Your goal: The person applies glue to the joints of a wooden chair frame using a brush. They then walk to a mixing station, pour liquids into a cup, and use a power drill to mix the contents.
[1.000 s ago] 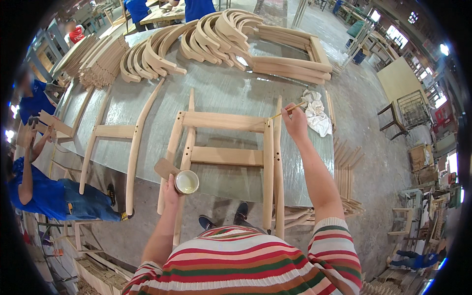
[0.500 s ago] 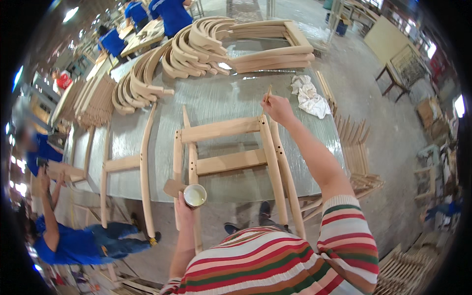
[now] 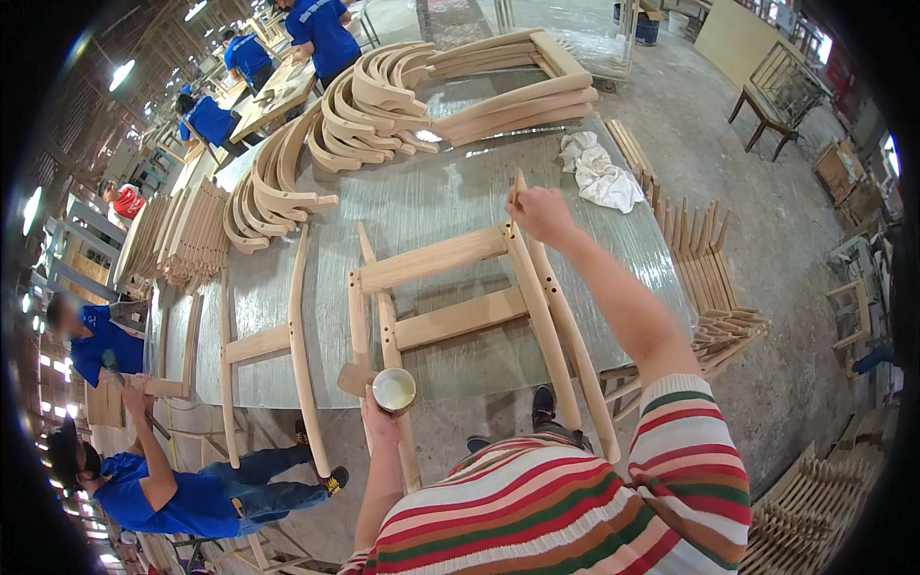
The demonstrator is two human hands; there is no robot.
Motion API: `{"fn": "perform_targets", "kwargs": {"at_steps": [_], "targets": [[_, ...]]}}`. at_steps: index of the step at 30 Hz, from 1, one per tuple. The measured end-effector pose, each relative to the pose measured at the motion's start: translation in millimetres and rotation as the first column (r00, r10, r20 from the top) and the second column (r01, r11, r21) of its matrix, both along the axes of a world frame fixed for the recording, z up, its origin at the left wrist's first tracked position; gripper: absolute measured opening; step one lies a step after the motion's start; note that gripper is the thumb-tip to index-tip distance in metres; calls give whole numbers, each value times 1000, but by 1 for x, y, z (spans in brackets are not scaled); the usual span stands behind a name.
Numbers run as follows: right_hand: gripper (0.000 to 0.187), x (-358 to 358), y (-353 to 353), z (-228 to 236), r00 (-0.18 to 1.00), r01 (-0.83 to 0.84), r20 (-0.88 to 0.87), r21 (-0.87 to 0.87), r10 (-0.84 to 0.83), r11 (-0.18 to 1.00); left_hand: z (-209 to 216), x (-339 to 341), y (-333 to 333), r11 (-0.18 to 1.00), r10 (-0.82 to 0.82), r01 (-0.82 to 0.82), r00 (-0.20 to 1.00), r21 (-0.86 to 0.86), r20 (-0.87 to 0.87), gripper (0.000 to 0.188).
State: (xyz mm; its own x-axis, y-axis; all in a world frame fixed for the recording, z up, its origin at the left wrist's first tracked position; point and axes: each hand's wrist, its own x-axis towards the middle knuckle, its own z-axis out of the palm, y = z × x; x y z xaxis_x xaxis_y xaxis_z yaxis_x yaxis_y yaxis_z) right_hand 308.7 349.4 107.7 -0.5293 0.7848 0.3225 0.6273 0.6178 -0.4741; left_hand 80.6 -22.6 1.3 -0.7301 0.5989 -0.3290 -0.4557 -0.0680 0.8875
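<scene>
My left hand [image 3: 380, 428] grips a small round cup [image 3: 394, 388] of pale, whitish liquid near the table's front edge. Beside the cup a flat, rounded wooden piece [image 3: 356, 380] sticks out; how it is held is hidden. My right hand [image 3: 544, 216] is closed around a thin wooden stick [image 3: 518, 182], upright over the far right corner of a chair frame [image 3: 436, 261]. Dark holes show in the frame's post there; the stick's lower end is too small to make out. Two crossbars join the frame's posts, whose near ends overhang the table.
A plastic-covered table [image 3: 460, 196] bears curved wooden parts [image 3: 369, 110], stacked slats [image 3: 182, 235] and a second frame [image 3: 259, 343]. A white rag [image 3: 601, 172] lies at the right. More frames [image 3: 704, 254] lean beyond that edge. A co-worker in blue [image 3: 182, 489] works at the left.
The view has swung slightly, so the table and frames sit a little lower and farther right. My right hand stays by the frame's far corner with the stick; my left still holds the cup.
</scene>
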Motion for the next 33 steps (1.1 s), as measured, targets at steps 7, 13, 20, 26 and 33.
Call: {"fn": "perform_targets", "kwargs": {"at_steps": [7,13,20,26,33], "targets": [[19,-4,1,-6,1000,-19,18,16,19,1000,4,6,2,999,25,-23,999,30,-39,34],[18,-2,-2,-4,993,27,113,114,-40,993,11,7,0,998,-56,56,998,-8,24,39],[14,-9,-59,9,761,-272,-648,-333,-10,903,17,0,-1,996,72,-64,985,-55,154,42],[9,-64,-167,6,578,-692,-814,-453,55,562,65,-10,4,996,59,-63,997,-64,-56,39],[8,-94,-202,26,670,-652,-663,-310,335,691,122,-14,9,976,169,-123,949,182,-268,35]]}}
